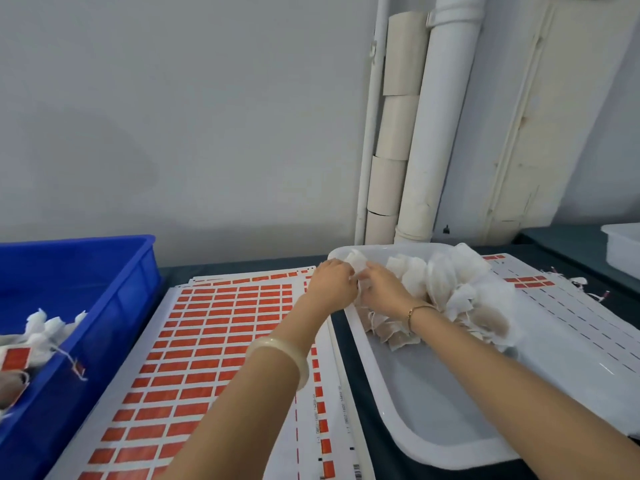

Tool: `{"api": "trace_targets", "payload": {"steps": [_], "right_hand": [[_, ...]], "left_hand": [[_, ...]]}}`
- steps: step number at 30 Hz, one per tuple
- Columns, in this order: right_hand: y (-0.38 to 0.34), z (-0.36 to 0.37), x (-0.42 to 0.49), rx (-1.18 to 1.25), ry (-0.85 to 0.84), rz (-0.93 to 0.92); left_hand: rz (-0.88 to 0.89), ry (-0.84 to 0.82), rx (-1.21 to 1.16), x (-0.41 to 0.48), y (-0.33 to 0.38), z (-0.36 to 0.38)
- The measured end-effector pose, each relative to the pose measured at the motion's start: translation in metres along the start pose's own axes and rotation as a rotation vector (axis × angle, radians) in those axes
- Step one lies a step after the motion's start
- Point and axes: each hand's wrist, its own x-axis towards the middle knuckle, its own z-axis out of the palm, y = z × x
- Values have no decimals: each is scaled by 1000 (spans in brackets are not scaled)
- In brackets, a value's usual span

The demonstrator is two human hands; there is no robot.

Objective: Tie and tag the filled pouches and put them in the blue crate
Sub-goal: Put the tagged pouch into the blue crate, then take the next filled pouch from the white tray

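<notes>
1. Head view, nearest: the sheet of red tags (pixel 221 341) lies flat on the surface (pixel 363 410) between crate and tray, so tags are within easy reach.
2. The blue crate (pixel 114 289) sits to my left, with tagged pouches (pixel 41 334) already inside.
3. Farthest, at the far corner of the white tray (pixel 433 448), my left hand (pixel 330 282) and right hand (pixel 382 289) each have a grip pinching one filled pouch (pixel 356 263), I judge to tie it. The untied pile (pixel 457 285) waits just beside.

- crate (pixel 114 271): solid blue
- label sheet (pixel 207 341): white, gridded with orange-red rectangles
- tray (pixel 450 410): translucent white
- pouches (pixel 453 282): white, tan filling showing through
- table cover (pixel 214 266): dark blue-grey
- bangle (pixel 280 355): pale milky white
</notes>
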Motion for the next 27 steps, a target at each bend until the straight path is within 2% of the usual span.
{"api": "trace_targets", "payload": {"steps": [4, 8, 12, 15, 21, 27], "right_hand": [[5, 6, 10, -43, -74, -16], [5, 9, 8, 35, -47, -22], [4, 9, 2, 37, 38, 7], [7, 7, -9, 131, 147, 16], [-22, -17, -51, 353, 428, -122], [-92, -31, -113, 646, 484, -255]], "left_hand": [[7, -74, 90, 12, -2, 4], [9, -104, 130, 14, -1, 6], [-2, -54, 17, 7, 0, 5], [-4, -6, -110, -5, 2, 0], [24, 166, -515, -58, 13, -25], [73, 493, -799, -143, 3, -50]]}}
